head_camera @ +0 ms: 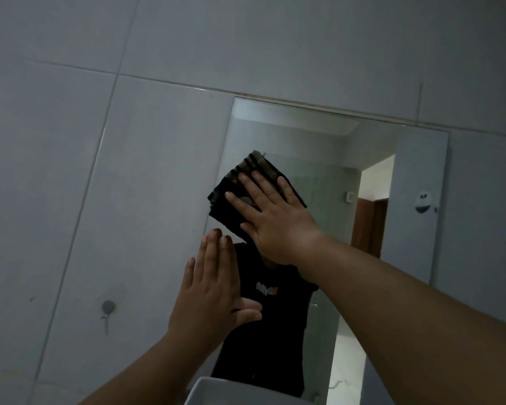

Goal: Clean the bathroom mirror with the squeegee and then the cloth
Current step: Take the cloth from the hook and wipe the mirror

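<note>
The frameless bathroom mirror (327, 159) hangs on the grey tiled wall. My right hand (275, 217) lies flat with spread fingers on a dark folded cloth (231, 197), pressing it against the mirror's left side, near the upper part. My left hand (214, 290) is flat and held upright, fingers together, at the mirror's left edge just below the cloth, holding nothing. The squeegee is not in view. The mirror reflects a person in a dark T-shirt, partly hidden by my hand.
A white basin (214, 393) shows at the bottom edge below the mirror. A small metal wall hook (108, 307) is fixed to the tiles at the left. Large grey wall tiles (129, 185) surround the mirror. The mirror reflects a lit doorway at the right.
</note>
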